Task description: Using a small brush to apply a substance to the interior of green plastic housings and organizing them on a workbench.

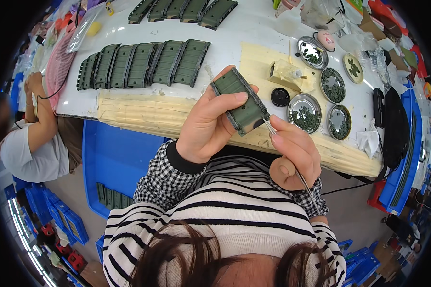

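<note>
Held up over the table's near edge is a dark green model part with ridged, track-like dark strips along its long sides. My left hand grips it, thumb pressed on its face. My right hand pinches a pair of metal tweezers, whose tips are at the part's lower right corner. Whether the tips hold a tiny piece is too small to tell. A beige round cover shows at a finger of my right hand. Beyond my left hand lies a row of similar green parts.
Round metal dishes of small green pieces stand at right, near a black round lid and a tape-wrapped block. More green parts lie farther back. A blue bin sits below the table. Another person is at left.
</note>
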Action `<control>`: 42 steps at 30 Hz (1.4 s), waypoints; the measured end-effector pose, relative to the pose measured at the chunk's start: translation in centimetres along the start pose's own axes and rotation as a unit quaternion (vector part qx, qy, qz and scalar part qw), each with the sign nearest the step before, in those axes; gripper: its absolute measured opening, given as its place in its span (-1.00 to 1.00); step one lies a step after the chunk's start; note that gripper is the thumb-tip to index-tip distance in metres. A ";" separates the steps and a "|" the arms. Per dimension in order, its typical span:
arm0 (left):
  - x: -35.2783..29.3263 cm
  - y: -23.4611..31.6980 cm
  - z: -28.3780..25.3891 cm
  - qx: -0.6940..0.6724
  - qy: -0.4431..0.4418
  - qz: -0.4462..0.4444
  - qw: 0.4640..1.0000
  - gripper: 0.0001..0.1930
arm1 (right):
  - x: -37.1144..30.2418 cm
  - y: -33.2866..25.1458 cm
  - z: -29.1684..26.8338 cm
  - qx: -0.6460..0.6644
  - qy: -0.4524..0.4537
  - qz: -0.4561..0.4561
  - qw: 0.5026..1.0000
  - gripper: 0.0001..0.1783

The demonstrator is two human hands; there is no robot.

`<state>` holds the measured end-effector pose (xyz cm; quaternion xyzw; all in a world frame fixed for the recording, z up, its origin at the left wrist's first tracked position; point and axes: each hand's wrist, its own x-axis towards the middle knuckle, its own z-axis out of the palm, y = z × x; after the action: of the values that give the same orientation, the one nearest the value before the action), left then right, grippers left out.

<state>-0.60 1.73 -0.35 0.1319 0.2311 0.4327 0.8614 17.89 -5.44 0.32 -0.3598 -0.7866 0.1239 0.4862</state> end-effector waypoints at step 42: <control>-1.3 -0.6 0.5 0.248 0.007 0.054 0.967 -0.64 | -2.9 5.1 -4.1 -0.164 0.063 0.241 0.954 -0.87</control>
<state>-0.64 0.34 0.19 0.3509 0.3295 0.4088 0.7754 24.40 -4.48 -2.40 -0.6207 -0.6535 0.0836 0.4250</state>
